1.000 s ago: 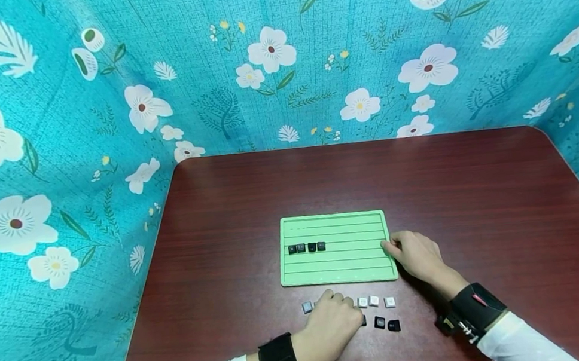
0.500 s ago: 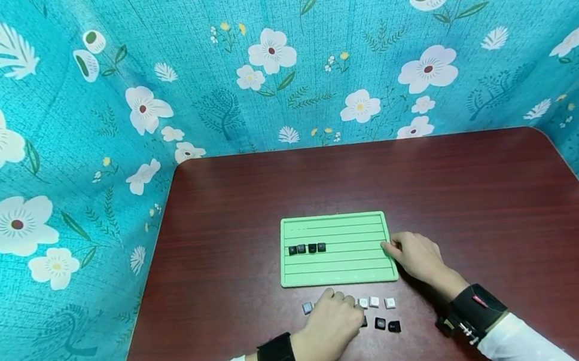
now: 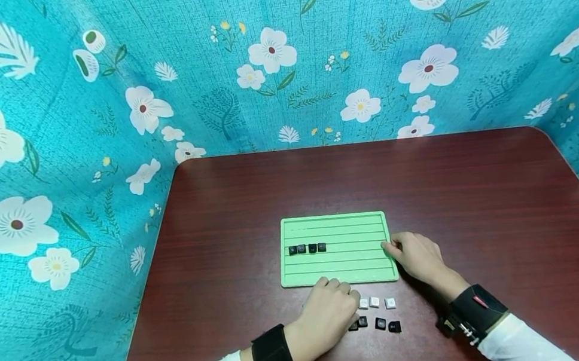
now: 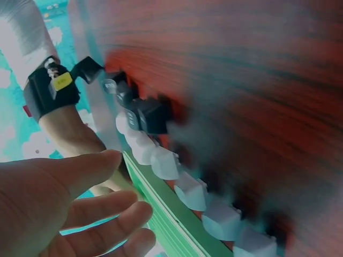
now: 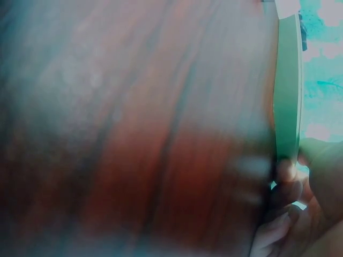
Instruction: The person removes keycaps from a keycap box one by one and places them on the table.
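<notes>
Head view: left grip (image 3: 327,317) hides some pale keycaps (image 4: 221,218). Right wrist: tabletop (image 5: 161,160) blurred.

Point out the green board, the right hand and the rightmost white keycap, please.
Green board (image 3: 349,247): head view, bare surface near the middle.
Right hand (image 3: 417,255): head view, back of the hand.
Rightmost white keycap (image 3: 389,303): head view, top face.

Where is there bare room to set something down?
Bare table lies between the green board and flowered curtain, left of the board, and right of the right hand. This side of the board it's crowded: white keycaps, loose black keycaps, the left hand.
</notes>
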The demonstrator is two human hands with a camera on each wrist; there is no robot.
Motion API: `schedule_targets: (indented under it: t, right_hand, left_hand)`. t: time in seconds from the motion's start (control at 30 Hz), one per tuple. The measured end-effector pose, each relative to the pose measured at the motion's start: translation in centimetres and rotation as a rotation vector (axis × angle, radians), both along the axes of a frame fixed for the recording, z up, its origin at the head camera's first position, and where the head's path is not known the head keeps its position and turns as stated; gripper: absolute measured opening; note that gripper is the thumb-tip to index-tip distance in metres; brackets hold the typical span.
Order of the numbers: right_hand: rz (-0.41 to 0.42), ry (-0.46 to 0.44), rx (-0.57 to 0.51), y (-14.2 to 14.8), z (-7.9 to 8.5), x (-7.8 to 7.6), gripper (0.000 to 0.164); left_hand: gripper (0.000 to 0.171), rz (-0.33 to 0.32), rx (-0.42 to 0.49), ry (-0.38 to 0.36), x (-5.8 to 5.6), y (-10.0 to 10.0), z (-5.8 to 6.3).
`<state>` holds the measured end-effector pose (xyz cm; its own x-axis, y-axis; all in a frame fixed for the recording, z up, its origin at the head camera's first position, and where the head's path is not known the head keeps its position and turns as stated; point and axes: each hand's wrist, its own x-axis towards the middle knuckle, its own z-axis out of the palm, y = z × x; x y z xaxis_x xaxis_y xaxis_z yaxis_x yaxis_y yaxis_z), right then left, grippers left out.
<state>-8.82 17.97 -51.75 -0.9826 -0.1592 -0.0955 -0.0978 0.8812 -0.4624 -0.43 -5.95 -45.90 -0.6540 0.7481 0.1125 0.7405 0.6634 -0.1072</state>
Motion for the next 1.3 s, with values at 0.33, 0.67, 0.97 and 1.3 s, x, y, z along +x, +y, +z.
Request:
schedule_targets:
  t: [0.33,0.67,0.97,1.3]
  right_hand:
    - [-0.001,0.002,-0.002,0.0,0.0,0.0,0.043]
    - [0.003,0.020,0.003,0.0,-0.1,0.0,0.043]
    - [0.004,0.024,-0.002,0.0,-0.2,0.0,0.044]
    - [0.006,0.006,-0.002,0.1,-0.3,0.0,0.042]
  left_hand:
    - [0.023,0.059,0.006,0.008,-1.0,-0.5,-0.4]
    - [0.023,0.074,0.061,0.036,-1.8,-0.4,-0.3]
    - [0.018,0.103,0.068,0.016,-3.1,-1.1,-0.9]
    - [0.022,0.138,0.114,0.008,-4.2,-1.5,-0.9]
